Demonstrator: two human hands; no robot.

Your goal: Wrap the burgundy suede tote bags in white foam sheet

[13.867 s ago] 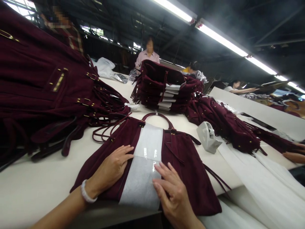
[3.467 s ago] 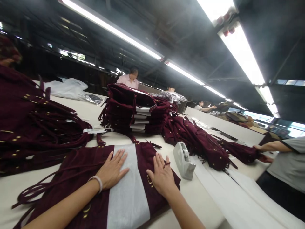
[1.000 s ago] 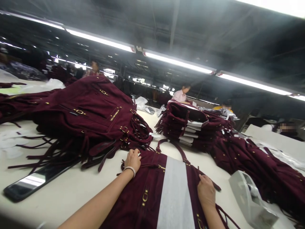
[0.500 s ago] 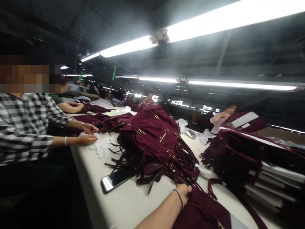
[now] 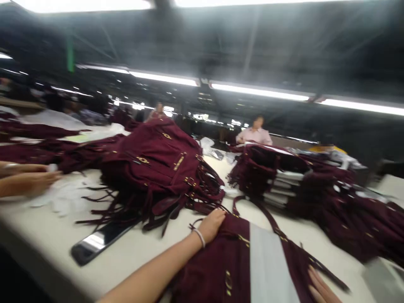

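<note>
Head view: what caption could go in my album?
Left hand and right hand at opposite sides of a maroon bag with a white band.

No readable text, brand, number or sign, white band (image 5: pixel 271 261) on maroon bag (image 5: pixel 210 265) at lower right without legible print, phone (image 5: pixel 97 242) at lower left showing only glare, green strip (image 5: pixel 70 54) at upper left too blurred to read

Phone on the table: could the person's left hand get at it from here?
Probably yes: the phone lies left of the left hand, its near end uncovered; only straps crowd its far end. The hand would likely have to leave the bag.
</note>
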